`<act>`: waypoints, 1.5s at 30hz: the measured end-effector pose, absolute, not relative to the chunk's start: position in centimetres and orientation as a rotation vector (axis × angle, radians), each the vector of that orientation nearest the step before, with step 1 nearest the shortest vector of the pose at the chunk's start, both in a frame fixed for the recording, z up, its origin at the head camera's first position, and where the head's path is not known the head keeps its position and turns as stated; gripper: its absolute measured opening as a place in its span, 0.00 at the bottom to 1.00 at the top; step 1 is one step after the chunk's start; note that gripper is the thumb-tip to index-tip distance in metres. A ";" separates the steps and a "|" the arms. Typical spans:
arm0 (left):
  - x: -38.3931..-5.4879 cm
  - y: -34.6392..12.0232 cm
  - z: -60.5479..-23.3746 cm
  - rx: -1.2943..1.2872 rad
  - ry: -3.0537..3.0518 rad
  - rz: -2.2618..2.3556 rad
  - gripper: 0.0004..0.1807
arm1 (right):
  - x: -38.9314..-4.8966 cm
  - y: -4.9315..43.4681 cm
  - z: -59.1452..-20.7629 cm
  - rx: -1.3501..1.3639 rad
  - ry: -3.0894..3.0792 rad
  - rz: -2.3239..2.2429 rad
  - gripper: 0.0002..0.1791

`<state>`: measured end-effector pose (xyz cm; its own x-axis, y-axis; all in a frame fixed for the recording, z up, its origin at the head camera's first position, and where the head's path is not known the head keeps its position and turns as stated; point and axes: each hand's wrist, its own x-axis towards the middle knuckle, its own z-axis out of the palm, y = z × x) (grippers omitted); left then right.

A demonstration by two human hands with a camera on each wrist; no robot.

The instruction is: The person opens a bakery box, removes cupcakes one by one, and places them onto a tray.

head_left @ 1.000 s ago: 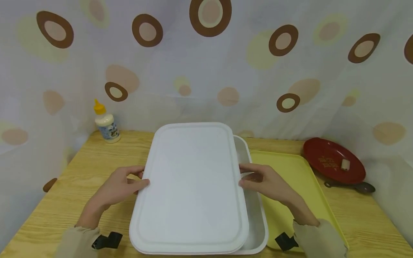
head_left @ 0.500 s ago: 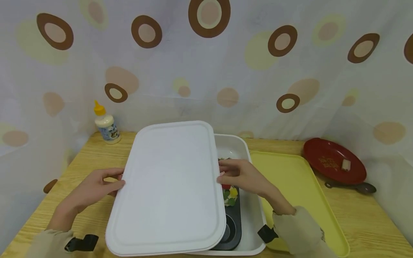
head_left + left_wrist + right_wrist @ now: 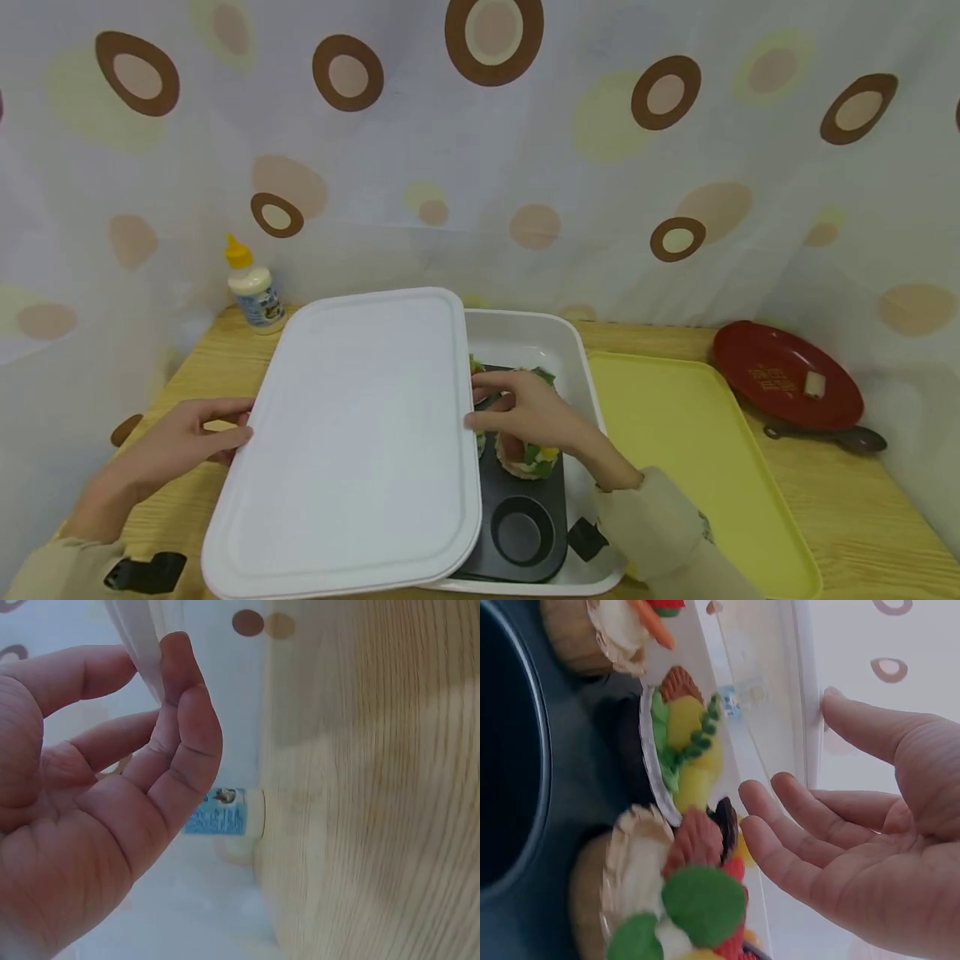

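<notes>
Over the left part of the white bin (image 3: pixel 536 335) and the bench (image 3: pixel 225 358) beside it, the white lid (image 3: pixel 352 450) hangs slightly tilted. The fingers of the left hand (image 3: pixel 183 437) pinch its left edge; those of the right hand (image 3: pixel 536 412) pinch its right edge. For best control, apply even grip, lift the lid clear of the bin rim, and route the right fingers above the filled tarts (image 3: pixel 513 462).

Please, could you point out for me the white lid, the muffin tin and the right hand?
White lid (image 3: pixel 348 450), head view: middle of its flat face.
Muffin tin (image 3: pixel 522 535), head view: floor of an empty cup.
Right hand (image 3: pixel 531 410), head view: back of the hand.
</notes>
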<state>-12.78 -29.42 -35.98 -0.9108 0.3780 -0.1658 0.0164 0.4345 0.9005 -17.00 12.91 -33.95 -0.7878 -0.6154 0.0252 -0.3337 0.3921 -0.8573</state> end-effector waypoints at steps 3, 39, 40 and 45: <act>-12.8 -29.9 -36.0 0.317 2.345 1.445 0.33 | -16.8 12.4 -34.0 -0.820 2.375 -1.333 0.27; -13.7 -36.7 -38.0 0.081 2.435 1.150 0.34 | -16.7 3.0 -34.2 -0.840 2.454 -1.072 0.13; -13.7 -36.8 -38.1 0.079 2.425 1.158 0.34 | -16.7 2.8 -34.2 -0.840 2.466 -1.063 0.13; -13.9 -37.2 -38.6 0.101 2.334 1.207 0.34 | -16.6 2.2 -34.1 -0.832 2.531 -0.983 0.15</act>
<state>-13.90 -37.24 -38.64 -0.8688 0.2886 -0.4023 -0.1614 0.6031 0.7812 -16.63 2.16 -34.15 -0.7870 -0.6134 -0.0663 -0.4077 0.5977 -0.6903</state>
